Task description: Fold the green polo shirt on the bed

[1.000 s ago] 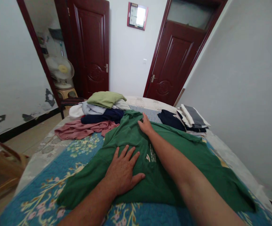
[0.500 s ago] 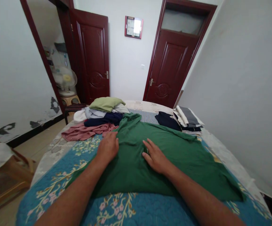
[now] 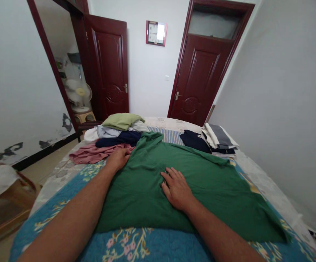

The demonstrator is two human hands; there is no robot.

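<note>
A green shirt [image 3: 201, 171] lies spread over the patterned bedcover, with a few creases around its middle. At its left edge, beside the pink garment, is my left hand [image 3: 118, 160]. Its fingers are curled against the green cloth and look closed on the edge; the fingertips are partly hidden. My right hand [image 3: 176, 188] rests palm down on the middle of the shirt, fingers stretched out and a little apart, holding nothing. My left forearm covers part of the bedcover next to the shirt.
Beyond my left hand lies a loose pile with a pink garment [image 3: 88, 153], a navy garment [image 3: 119, 139] and a light green one [image 3: 123, 121]. Folded clothes [image 3: 220, 136] are stacked far right, by a dark folded garment [image 3: 194, 140]. A chair [image 3: 7, 203] stands left of the blue floral bedcover [image 3: 136, 249].
My left hand has moved left and slightly away from me, toward the pink garment. My right hand has shifted slightly nearer, its fingers still spread on the shirt. The view has shifted slightly.
</note>
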